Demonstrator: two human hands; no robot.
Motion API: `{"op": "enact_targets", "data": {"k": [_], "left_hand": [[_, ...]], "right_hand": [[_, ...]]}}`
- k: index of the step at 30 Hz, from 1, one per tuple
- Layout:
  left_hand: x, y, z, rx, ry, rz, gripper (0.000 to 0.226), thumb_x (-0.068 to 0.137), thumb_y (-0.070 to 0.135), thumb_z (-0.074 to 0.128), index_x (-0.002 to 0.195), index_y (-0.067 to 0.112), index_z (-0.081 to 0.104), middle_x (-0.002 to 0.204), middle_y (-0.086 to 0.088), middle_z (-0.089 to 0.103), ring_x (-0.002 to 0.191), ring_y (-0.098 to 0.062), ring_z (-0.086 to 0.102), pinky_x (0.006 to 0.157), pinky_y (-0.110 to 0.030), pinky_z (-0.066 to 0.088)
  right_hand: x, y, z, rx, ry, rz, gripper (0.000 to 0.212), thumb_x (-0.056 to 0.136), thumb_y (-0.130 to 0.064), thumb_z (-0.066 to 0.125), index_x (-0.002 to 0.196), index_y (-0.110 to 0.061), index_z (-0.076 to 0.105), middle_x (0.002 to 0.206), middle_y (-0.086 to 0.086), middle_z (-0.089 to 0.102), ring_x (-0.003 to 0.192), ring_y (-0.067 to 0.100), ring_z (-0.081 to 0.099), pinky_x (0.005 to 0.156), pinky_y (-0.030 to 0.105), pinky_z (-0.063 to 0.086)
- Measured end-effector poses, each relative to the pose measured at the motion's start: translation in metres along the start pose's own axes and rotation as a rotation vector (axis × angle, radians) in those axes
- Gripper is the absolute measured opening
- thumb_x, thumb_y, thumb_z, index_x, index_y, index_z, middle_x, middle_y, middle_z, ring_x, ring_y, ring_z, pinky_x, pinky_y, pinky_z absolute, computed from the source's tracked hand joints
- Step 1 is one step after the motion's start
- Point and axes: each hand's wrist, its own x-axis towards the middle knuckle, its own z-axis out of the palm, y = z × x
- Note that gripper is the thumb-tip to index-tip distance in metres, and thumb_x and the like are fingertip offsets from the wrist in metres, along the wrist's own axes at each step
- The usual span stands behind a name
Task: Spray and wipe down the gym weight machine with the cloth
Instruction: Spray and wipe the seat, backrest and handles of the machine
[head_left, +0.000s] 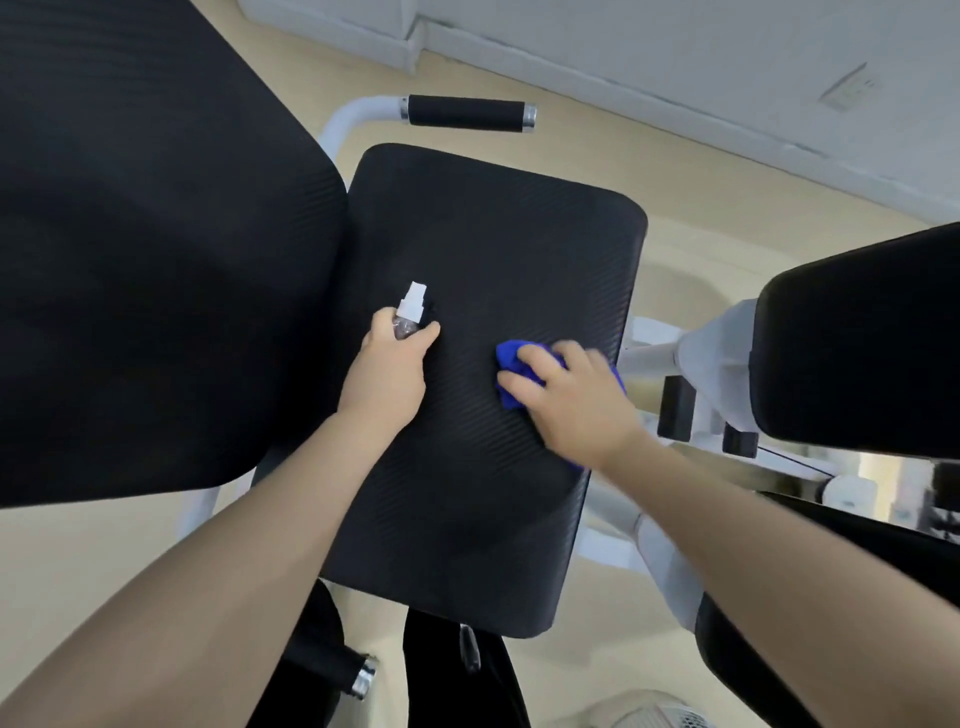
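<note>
Blue cloth (511, 371) under flat right hand (582, 400) on one seat pad (493, 234); left hand (387, 371) grip around one spray bottle (410, 312).

Even soft light, wide-angle edge warping, slight blur

Under you is the black seat pad (483, 249) of the weight machine, a rounded rectangle with a fine ribbed texture, running away from you. A blue cloth (511, 364) lies crumpled on its right part, near the right edge, with your right hand (576, 400) pressed flat on top. Beneath the pad is a pale tan floor (597, 171).
</note>
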Motion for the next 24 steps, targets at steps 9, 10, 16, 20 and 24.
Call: {"op": "enact_targets", "data": {"k": [9,10,16,20,24], "left_hand": [[-0.029,-0.023,0.002,-0.117,0.033,0.111,0.055,0.094,0.003,0.044,0.144,0.026,0.032,0.127,-0.011,0.038,0.104,-0.025,0.048,0.092,-0.038,0.046],[-0.035,-0.025,0.002,-0.120,0.032,0.125,0.058,0.094,0.003,0.045,0.145,0.026,0.029,0.123,-0.012,0.040,0.100,-0.025,0.049,0.091,-0.040,0.047],[-0.065,-0.039,-0.018,-0.108,-0.071,0.065,0.074,0.094,0.015,0.050,0.148,0.031,0.002,0.121,-0.007,0.045,0.079,-0.020,0.052,0.070,-0.033,0.042],[-0.067,-0.051,-0.024,-0.068,-0.086,0.175,0.074,0.093,0.021,0.051,0.148,0.035,0.003,0.106,-0.004,0.047,0.073,-0.020,0.053,0.065,-0.031,0.042],[-0.068,-0.062,-0.023,-0.065,-0.021,0.270,0.082,0.092,0.025,0.054,0.146,0.037,-0.006,0.111,-0.002,0.048,0.082,-0.023,0.057,0.073,-0.038,0.049]], "right_hand": [[0.025,0.009,0.005,0.135,0.118,0.350,0.028,0.081,-0.012,0.057,0.108,-0.013,0.060,0.109,0.015,0.059,0.077,0.037,0.052,0.068,0.042,0.048],[0.009,-0.015,0.009,0.157,0.115,0.296,0.029,0.078,-0.014,0.059,0.107,-0.014,0.060,0.106,0.014,0.060,0.074,0.035,0.052,0.065,0.042,0.049],[-0.059,-0.094,0.000,0.144,-0.085,-0.094,0.046,0.059,-0.020,0.078,0.102,-0.025,0.065,0.105,0.007,0.063,0.069,0.029,0.055,0.056,0.032,0.048],[-0.031,-0.026,-0.007,0.000,0.017,0.200,0.039,0.066,-0.011,0.075,0.102,-0.023,0.066,0.111,0.012,0.062,0.075,0.034,0.056,0.059,0.037,0.049],[-0.018,-0.032,0.008,0.017,0.103,0.518,0.030,0.078,-0.005,0.065,0.106,-0.014,0.061,0.117,0.017,0.057,0.077,0.039,0.052,0.061,0.036,0.046]]}}
